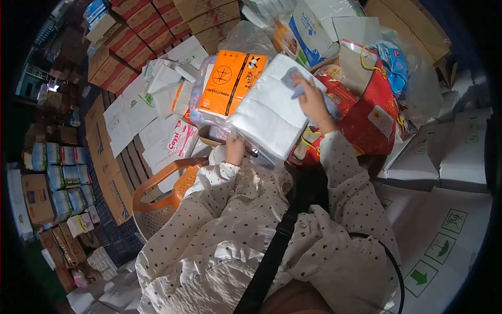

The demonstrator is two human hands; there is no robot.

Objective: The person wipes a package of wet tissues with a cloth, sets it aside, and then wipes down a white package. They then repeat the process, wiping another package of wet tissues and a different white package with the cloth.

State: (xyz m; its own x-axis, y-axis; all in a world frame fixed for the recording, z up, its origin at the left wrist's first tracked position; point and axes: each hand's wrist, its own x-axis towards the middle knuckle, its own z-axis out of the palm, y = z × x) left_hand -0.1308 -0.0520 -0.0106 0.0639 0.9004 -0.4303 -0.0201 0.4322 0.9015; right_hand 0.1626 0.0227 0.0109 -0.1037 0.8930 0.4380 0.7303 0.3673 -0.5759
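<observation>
A bulky white pack (272,104) of soft, folded-looking sheets in clear plastic lies tilted in front of me. My left hand (235,149) is closed at its lower left corner, gripping the plastic edge; a small dark object shows beside the fingers. Over the upper right part of the pack, my right hand (312,102) is closed on a blue-grey cloth (293,78), blurred by motion. An orange printed packet (232,82) rests against the white pack's left side. Below that packet sits a pink and white Coysi box (181,139).
Red gift bags (368,123) with yellow cords stand right of the pack. White cartons (436,235) fill the right side. An orange plastic chair (170,186) is at my left, near flattened cardboard (104,157). Stacked red-brown boxes (141,26) stand farther back.
</observation>
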